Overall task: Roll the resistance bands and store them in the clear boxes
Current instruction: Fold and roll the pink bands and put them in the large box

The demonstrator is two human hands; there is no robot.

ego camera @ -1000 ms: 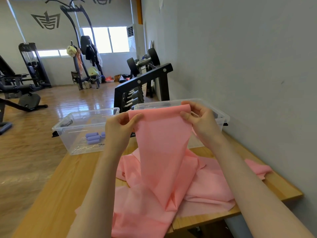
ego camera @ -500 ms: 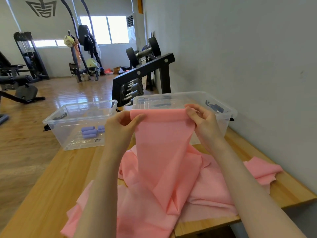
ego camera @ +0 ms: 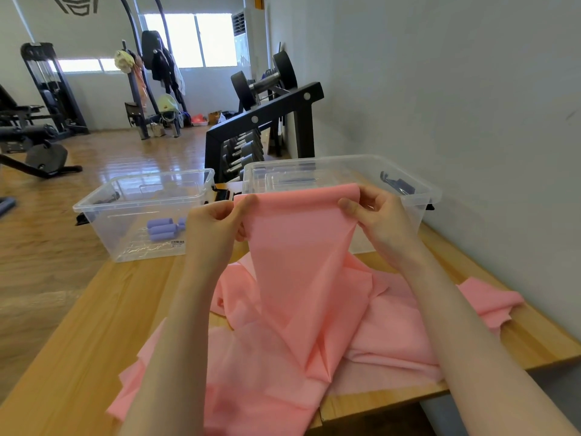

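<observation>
Two hands hold the top edge of the pink resistance band [ego camera: 301, 262] up in front of you: your left hand [ego camera: 217, 225] pinches the left corner, your right hand [ego camera: 377, 221] pinches the right, fingers curled onto the material. The band hangs from that edge down to a loose heap on the wooden table [ego camera: 78, 325], its tail running off the near side. You look to be at the start of a roll, with the edge squared but no turns made. Next, tuck that edge over evenly and wind it tight, keeping both sides level. The left clear box [ego camera: 103, 212] already holds purple rolls [ego camera: 163, 228]; the right clear box [ego camera: 418, 187] sits just behind your hands.
</observation>
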